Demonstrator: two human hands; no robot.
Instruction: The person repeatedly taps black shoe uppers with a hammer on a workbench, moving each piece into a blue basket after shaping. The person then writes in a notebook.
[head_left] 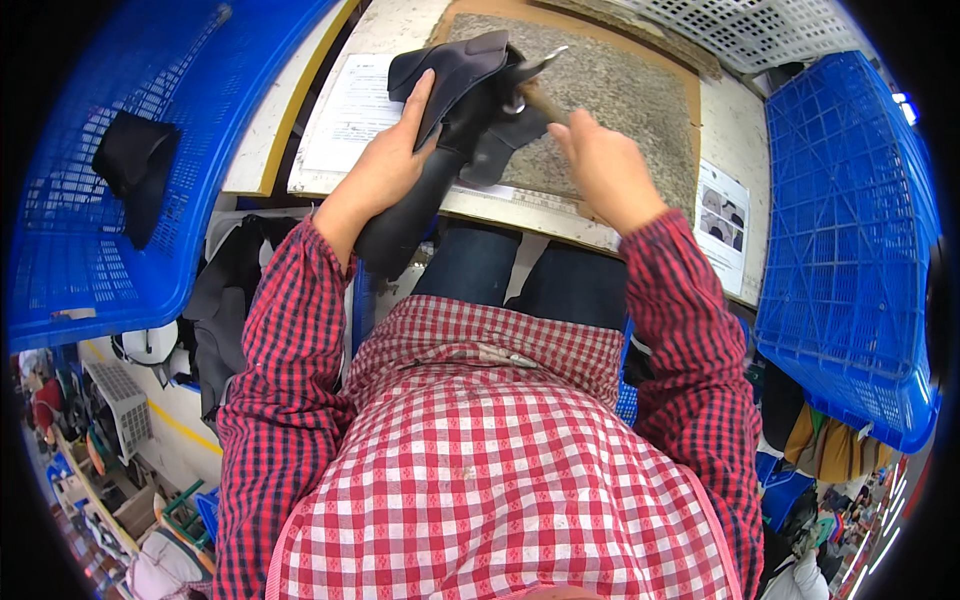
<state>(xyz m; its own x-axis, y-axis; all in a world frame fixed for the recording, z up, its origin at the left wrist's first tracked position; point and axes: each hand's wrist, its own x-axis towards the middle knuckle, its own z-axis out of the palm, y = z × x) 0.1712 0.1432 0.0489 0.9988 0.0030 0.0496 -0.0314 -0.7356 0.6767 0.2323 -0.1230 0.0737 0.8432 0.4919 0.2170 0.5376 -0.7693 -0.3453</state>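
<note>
My left hand (390, 165) holds a black leather boot upper (460, 90) over the near left part of the worktop. Its fingers lie along the leather and the thumb presses beside them. The long dark shaft of the upper hangs over the table's front edge toward my lap. My right hand (605, 165) is closed round the wooden handle of a hammer (541, 100). The hammer's metal head is at the far right side of the upper, slightly blurred; whether it touches the leather I cannot tell. Beneath both lies a worn, speckled grey board (630, 110).
Printed sheets lie left (345, 125) and right (722, 225) of the board. A blue basket (70, 215) at the left holds a black leather piece (138, 165). Another blue basket (845, 220) stands upright at the right. A white perforated crate (740, 30) is at the back.
</note>
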